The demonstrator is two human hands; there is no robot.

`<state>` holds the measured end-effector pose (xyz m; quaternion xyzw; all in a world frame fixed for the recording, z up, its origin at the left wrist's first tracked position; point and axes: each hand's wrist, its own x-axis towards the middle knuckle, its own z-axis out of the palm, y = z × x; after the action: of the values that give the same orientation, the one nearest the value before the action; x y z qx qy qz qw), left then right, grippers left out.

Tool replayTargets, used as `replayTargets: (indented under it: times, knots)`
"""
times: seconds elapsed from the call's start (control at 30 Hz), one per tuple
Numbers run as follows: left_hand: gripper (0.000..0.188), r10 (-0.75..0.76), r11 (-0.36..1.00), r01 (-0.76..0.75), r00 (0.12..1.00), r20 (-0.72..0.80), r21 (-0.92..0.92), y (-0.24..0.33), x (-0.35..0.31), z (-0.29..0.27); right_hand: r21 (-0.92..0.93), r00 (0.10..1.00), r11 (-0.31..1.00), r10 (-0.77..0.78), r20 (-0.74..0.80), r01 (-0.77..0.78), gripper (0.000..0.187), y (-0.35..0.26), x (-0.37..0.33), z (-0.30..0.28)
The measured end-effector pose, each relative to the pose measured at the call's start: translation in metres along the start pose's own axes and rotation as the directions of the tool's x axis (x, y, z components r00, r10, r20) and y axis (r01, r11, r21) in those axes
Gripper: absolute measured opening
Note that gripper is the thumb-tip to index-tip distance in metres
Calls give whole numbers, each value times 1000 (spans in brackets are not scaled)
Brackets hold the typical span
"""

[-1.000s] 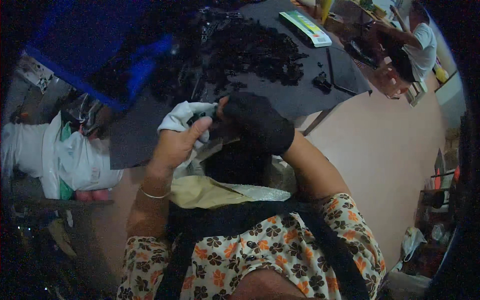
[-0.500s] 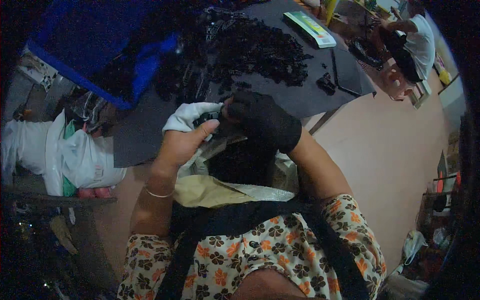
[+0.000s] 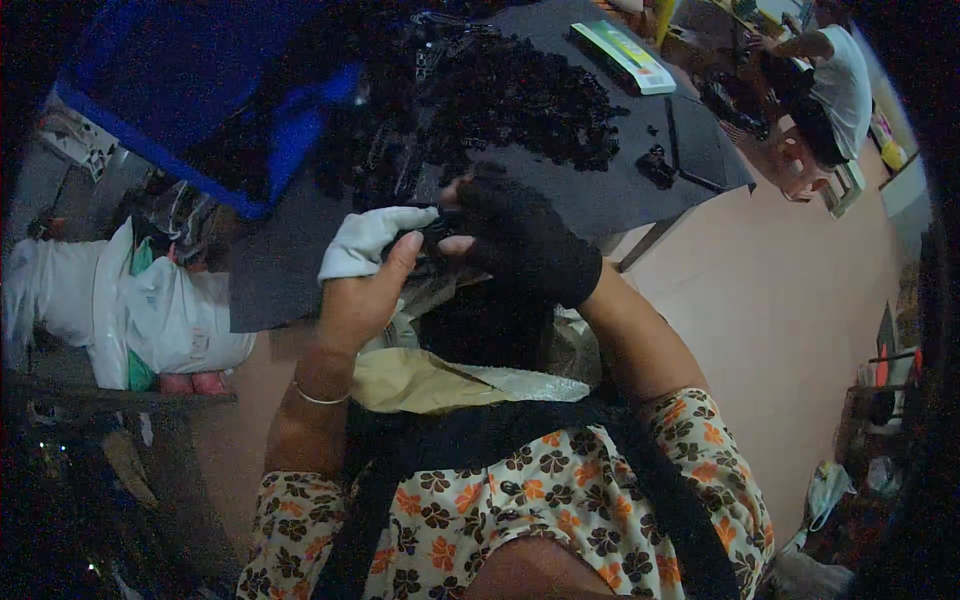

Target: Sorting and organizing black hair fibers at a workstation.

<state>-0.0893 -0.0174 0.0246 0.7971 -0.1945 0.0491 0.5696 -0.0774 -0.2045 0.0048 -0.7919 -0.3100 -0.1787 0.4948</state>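
My left hand (image 3: pixel 362 255), in a white glove that leaves the thumb bare, is closed around a small black part (image 3: pixel 436 234). The part is dark and mostly covered by fingers, so its exact kind cannot be made out. From the other side, my right hand (image 3: pixel 525 240) in a black glove with bare fingertips grips the same part between thumb and fingers. Both hands meet over the near edge of the dark grey table (image 3: pixel 275 280). Beyond them spreads a heap of small black parts (image 3: pixel 530 100).
A blue bin (image 3: pixel 150 150) stands at the far left, white plastic bags (image 3: pixel 185 320) below it. A green and white box (image 3: pixel 622 58) and a flat black piece (image 3: pixel 690 150) lie at the table's right. A person (image 3: pixel 840 85) sits at the far right. Brown paper (image 3: pixel 410 380) covers my lap.
My left thumb has lifted and straightened away from the black part. The right fingers have spread a little, and the part is now more hidden between the hands.
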Motion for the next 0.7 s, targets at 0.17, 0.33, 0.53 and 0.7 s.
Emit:
replayTargets:
  times: [0.17, 0.33, 0.53, 0.7]
  knots:
    - [14, 298, 874, -325, 946, 131, 361, 6, 0, 3, 146, 936, 940, 274, 221, -310, 31, 6, -4, 2]
    - [13, 333, 854, -381, 923, 192, 355, 10, -4, 2, 282, 903, 883, 279, 326, -374, 31, 10, -3, 2]
    - [16, 50, 992, -76, 970, 236, 102, 13, 0, -11, 123, 948, 966, 189, 257, -226, 30, -3, 0, -15]
    - [22, -210, 845, 306, 944, 254, -438, -11, 3, -13, 38, 906, 973, 199, 372, -229, 31, 8, -3, -23]
